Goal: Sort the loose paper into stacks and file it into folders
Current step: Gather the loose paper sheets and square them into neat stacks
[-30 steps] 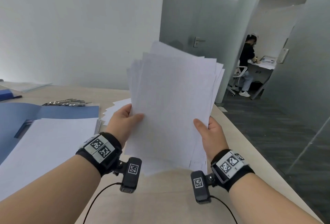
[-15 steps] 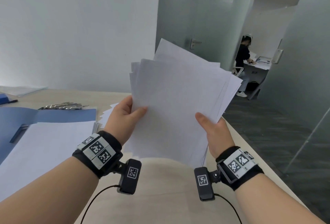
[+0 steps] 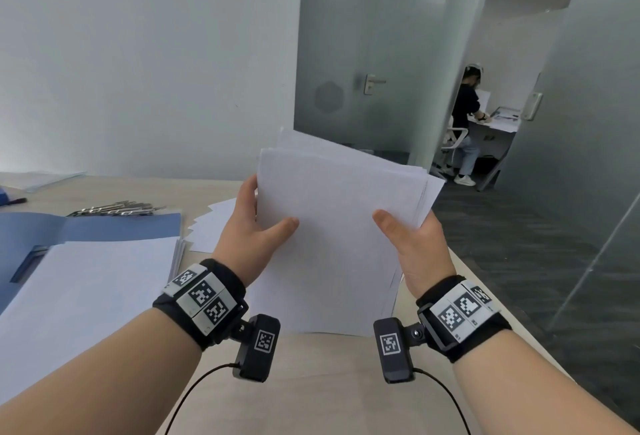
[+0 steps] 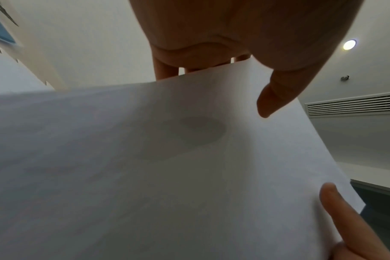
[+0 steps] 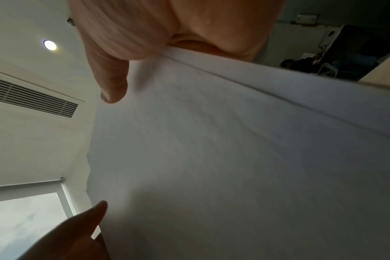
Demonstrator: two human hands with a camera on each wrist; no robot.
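Head view: looks forward and down from above over table (image 3: 322, 382), toward its far edge and glass door (image 3: 349, 63) beyond. Left wrist view: very near, under left hand (image 4: 223, 31), faces up along paper sheaf (image 4: 167, 167) to ceiling. Right wrist view: same, under right hand (image 5: 167, 26). All three share sheaf; both wrist views share ceiling vent (image 5: 31, 95).

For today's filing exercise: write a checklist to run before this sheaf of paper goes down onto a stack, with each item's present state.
1. Left hand grips the sheaf: ok.
2. Right hand grips it: ok.
3. Sheet edges squared: not ok, top corners fan out.
4. Blue folder lies open: ok.
5. Paper stack on the folder lies flat: ok.
6. Sheets' content sorted: cannot tell.
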